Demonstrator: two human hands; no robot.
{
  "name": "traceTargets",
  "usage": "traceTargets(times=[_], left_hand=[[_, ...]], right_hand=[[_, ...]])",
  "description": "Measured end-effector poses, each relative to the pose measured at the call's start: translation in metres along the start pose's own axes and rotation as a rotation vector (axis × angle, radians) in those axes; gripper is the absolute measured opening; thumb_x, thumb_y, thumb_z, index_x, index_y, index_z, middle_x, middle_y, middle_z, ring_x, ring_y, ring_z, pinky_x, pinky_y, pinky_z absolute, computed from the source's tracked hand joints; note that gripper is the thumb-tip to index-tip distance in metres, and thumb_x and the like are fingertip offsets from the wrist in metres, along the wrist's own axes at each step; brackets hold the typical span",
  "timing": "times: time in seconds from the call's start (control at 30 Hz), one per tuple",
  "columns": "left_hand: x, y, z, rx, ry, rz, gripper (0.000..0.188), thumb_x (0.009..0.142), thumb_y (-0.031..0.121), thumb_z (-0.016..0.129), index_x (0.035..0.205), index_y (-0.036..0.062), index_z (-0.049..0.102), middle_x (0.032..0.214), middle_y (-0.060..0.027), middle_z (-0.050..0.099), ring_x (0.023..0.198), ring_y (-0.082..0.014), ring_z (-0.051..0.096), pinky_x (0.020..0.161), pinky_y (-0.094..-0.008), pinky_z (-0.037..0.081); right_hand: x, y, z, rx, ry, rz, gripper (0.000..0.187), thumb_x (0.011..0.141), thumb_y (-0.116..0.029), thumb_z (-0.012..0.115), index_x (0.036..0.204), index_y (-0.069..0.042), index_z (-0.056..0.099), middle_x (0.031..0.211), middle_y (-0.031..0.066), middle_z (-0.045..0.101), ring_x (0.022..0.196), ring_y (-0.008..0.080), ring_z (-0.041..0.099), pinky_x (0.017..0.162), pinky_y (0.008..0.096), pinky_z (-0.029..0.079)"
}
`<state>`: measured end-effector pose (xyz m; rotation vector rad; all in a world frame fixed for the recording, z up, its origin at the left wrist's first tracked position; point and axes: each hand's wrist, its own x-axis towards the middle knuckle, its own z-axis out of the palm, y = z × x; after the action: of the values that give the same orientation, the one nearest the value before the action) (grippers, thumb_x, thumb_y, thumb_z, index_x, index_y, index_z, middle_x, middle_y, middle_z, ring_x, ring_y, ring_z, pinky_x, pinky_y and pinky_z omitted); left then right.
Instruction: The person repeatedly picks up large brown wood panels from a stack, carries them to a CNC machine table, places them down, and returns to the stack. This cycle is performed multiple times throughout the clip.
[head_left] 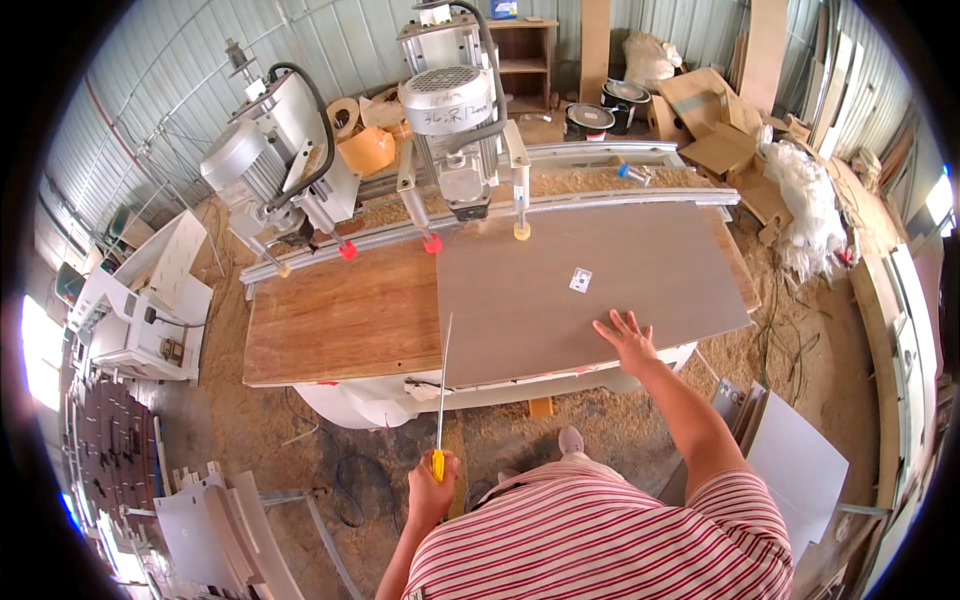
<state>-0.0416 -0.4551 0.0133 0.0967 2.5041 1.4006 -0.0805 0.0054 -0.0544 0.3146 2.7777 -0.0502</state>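
Note:
My left hand (pixel 431 490) is closed round the yellow handle of a long screwdriver (pixel 441 400). Its thin steel shaft points away from me, and its tip appears over the left edge of a grey-brown board (pixel 540 300). My right hand (pixel 630 343) lies on that board near its front edge, fingers spread and nothing held. A small white label (pixel 580 279) sits on the board beyond my right hand. The board rests on a reddish-brown wooden worktop (pixel 340 315), which shows to its left.
Two drilling motors (pixel 450 100) (pixel 243 165) with red- and yellow-tipped clamps stand over the worktop's far side, along a metal rail (pixel 590 198). White panels (pixel 795 460) lean at my right, more panels (pixel 210 530) at my left. Cardboard (pixel 720 150) and plastic wrap (pixel 805 210) lie back right. Sawdust covers the floor.

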Motion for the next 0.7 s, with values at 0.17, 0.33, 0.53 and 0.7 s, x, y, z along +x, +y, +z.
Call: traceTargets(times=[0.17, 0.33, 0.53, 0.7], left_hand=[[0.001, -0.001, 0.01, -0.029, -0.025, -0.053, 0.021, 0.09, 0.02, 0.065, 0.098, 0.001, 0.062, 0.073, -0.0072, 0.066, 0.065, -0.0152, 0.065, 0.062, -0.0285, 0.05], [-0.016, 0.007, -0.008, -0.146, -0.209, -0.276, 0.018, 0.089, 0.018, 0.066, 0.098, 0.0027, 0.062, 0.072, -0.0011, 0.063, 0.06, -0.0102, 0.057, 0.057, -0.0254, 0.047], [-0.052, 0.017, -0.05, -0.445, -0.245, -0.579, 0.012, 0.092, 0.012, 0.062, 0.097, 0.0019, 0.063, 0.069, -0.0001, 0.057, 0.057, -0.0061, 0.05, 0.051, -0.0216, 0.04], [-0.069, 0.002, -0.049, -0.561, 0.264, -0.733, 0.016, 0.093, 0.016, 0.064, 0.1, 0.0018, 0.063, 0.069, 0.0004, 0.053, 0.054, -0.0066, 0.046, 0.048, -0.0217, 0.037]], right_hand=[[-0.011, -0.006, -0.02, 0.116, -0.003, -0.032, 0.084, 0.083, -0.023, 0.07, 0.151, -0.036, 0.023, 0.161, 0.0061, 0.01, 0.148, 0.0307, 0.011, 0.114, 0.0642, 0.017], [-0.01, 0.048, 0.021, 0.433, 0.242, -0.014, 0.07, 0.086, -0.037, 0.069, 0.146, -0.018, 0.039, 0.157, 0.0116, 0.024, 0.146, 0.0305, 0.018, 0.116, 0.057, 0.018], [-0.021, 0.185, 0.086, 0.463, 0.583, 0.351, 0.065, 0.088, -0.033, 0.067, 0.139, -0.002, 0.042, 0.147, 0.0225, 0.035, 0.135, 0.0388, 0.035, 0.111, 0.0504, 0.03], [-0.027, 0.258, 0.105, 0.45, 0.575, 0.817, 0.068, 0.088, -0.036, 0.067, 0.136, 0.005, 0.041, 0.143, 0.0262, 0.039, 0.131, 0.0411, 0.039, 0.108, 0.0478, 0.035]])
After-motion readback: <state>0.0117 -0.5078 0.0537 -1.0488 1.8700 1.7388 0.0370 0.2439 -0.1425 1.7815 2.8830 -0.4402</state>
